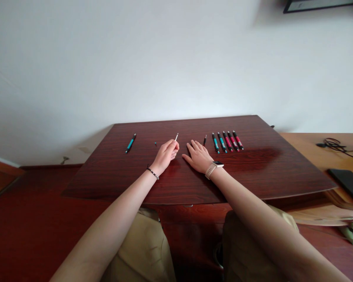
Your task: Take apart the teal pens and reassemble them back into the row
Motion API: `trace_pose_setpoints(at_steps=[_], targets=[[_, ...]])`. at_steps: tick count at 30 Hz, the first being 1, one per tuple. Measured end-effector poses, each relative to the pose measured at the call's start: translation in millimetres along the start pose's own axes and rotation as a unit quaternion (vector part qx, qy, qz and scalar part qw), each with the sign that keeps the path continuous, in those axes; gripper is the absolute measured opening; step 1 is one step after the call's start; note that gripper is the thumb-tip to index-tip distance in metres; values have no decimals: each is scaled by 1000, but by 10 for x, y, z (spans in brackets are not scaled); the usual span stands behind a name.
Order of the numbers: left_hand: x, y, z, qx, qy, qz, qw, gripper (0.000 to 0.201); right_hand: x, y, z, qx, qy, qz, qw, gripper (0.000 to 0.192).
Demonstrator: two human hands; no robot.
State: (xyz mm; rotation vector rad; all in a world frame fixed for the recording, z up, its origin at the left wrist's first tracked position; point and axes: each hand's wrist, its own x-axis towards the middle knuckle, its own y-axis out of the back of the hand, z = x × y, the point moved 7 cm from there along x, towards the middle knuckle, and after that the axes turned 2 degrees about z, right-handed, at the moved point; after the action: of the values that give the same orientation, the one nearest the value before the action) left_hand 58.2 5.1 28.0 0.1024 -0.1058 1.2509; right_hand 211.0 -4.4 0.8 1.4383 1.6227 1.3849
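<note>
My left hand (166, 156) is closed around a thin white pen refill (177, 136), whose tip sticks up past the fingers. The rest of the refill is hidden in the hand. Flat on the table lies my right hand (198, 156), its fingers spread and holding nothing. Just beyond its fingers is a dark pen part (205, 140), partly covered by the hand. A tiny teal piece (155, 143) rests on the wood left of my left hand.
On the dark wooden table (111, 168), a teal pen (131, 143) lies at the left. Several teal pens (222, 142) and pink pens (233, 140) form a row at the right. A lighter desk (302, 147) at the far right bears a black cable (337, 145) and a dark flat object (348, 184).
</note>
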Motion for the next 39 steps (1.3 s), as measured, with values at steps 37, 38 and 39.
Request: trace_pose_setpoints(at_steps=[37, 38, 39], targets=[[-60, -112, 142, 278, -100, -36, 955, 41, 88, 542, 267, 647, -35, 198, 735, 49], [-61, -121, 142, 279, -102, -38, 954, 41, 84, 552, 263, 655, -35, 200, 728, 50], [-60, -128, 141, 280, -104, -40, 954, 41, 80, 562, 256, 658, -35, 201, 725, 50]])
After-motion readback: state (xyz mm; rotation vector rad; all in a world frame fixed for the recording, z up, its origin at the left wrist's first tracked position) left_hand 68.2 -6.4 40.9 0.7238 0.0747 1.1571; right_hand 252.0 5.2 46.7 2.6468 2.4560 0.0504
